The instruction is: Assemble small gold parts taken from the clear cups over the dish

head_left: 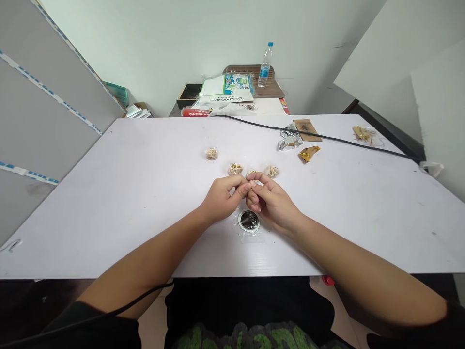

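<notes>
My left hand and my right hand meet over the middle of the white table, fingertips pinched together. Whatever lies between the fingertips is too small to make out. Just beneath them, a dark round piece with a pale rim rests on clear plastic film. Beyond my fingers sit small clear containers of gold-coloured pieces: one at the left, one at the right, and a middle one partly hidden by my hands. Farther back to the left is another small container of thin pale-gold pieces.
A black cable crosses the table's far side. Near it lie silver wrapping, a brown packet, a gold wrapper and a tangle of gold bits. Behind the table stands a water bottle.
</notes>
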Tool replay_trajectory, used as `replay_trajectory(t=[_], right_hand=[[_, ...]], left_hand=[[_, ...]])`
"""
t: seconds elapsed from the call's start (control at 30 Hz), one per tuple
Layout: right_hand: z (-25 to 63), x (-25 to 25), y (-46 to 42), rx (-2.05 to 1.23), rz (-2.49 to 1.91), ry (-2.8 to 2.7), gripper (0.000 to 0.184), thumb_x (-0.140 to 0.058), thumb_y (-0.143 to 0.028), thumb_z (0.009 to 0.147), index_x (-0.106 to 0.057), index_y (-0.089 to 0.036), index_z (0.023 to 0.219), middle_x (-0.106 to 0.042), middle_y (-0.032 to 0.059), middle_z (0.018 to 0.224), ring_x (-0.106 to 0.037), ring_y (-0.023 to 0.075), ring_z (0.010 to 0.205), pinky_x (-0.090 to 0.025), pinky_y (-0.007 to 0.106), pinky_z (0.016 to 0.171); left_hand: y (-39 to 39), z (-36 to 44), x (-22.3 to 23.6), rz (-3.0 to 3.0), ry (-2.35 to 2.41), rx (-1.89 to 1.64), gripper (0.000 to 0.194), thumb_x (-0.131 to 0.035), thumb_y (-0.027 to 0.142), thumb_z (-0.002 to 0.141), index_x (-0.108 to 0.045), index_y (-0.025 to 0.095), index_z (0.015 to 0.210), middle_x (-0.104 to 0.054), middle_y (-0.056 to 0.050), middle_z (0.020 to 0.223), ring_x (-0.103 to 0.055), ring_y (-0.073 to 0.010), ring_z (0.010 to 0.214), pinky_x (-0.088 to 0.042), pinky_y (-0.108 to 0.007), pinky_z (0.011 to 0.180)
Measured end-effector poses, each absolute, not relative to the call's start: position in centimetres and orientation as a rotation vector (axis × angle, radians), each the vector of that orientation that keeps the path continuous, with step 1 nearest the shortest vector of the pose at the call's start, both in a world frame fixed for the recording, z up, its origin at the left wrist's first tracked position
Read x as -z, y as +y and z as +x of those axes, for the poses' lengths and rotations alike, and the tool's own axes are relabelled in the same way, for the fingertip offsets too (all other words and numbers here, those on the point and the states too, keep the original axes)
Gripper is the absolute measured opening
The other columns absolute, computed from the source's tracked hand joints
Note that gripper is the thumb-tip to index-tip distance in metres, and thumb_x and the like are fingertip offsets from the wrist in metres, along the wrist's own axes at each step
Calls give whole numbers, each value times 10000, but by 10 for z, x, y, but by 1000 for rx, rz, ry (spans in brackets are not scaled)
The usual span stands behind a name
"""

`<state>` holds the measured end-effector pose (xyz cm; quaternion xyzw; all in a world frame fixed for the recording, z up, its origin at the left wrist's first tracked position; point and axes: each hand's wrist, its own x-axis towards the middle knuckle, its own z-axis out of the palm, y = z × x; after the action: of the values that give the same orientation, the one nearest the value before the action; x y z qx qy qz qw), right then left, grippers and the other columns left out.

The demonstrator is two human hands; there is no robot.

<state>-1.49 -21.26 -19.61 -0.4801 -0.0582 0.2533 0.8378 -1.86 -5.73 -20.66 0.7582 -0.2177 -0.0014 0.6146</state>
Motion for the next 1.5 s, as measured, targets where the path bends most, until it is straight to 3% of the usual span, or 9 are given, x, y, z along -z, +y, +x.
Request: replay_trajectory(t=[0.3, 0.53, 0.83, 1.3, 1.5], right_hand=[[-11, 195, -218, -539, -1021, -139, 380, -793, -387, 751, -522, -193, 933, -557, -62, 583, -537, 77, 516, -370, 186, 470], [-5, 198, -223, -518, -1052, -148, 308, -835, -344, 721, -646, -172, 893, -665, -4, 769, -650, 86, 707, -483, 187, 598], [0, 205, -226, -384, -1236, -300, 273, -843, -334, 708, -729, -178, 901, -739, 41, 830, -709, 131, 758, -572, 256, 694], [0, 203, -228, -305, -1280, -372, 350, -779, -465, 761, -639, -145, 731, -697, 35, 648, -669, 122, 543, -530, 210, 478], [-5, 202, -227, -300, -1212, -382, 348, -795, -437, 751, -598, -152, 721, -741, 74, 750, -716, 167, 621, -597, 252, 514]], left_hand=[[-59, -18, 205, 1630, -439, 59, 344, -477, 436, 985, -519, 160, 784, -652, -30, 684, -651, -143, 693, -502, -296, 704], [-51, -15, 205, 1765, -392, -83, 314, -492, 434, 969, -530, 159, 822, -605, -17, 763, -538, -116, 710, -434, -252, 682], [-48, -14, 202, 1775, -361, -87, 280, -489, 417, 966, -515, 164, 847, -569, -16, 779, -515, -128, 737, -408, -264, 704], [-47, -14, 200, 1805, -361, -92, 287, -511, 421, 945, -515, 158, 831, -543, -11, 745, -495, -122, 710, -412, -263, 690], [-47, -14, 199, 1800, -381, -44, 266, -541, 382, 918, -510, 158, 779, -527, -3, 721, -471, -114, 682, -405, -256, 662]])
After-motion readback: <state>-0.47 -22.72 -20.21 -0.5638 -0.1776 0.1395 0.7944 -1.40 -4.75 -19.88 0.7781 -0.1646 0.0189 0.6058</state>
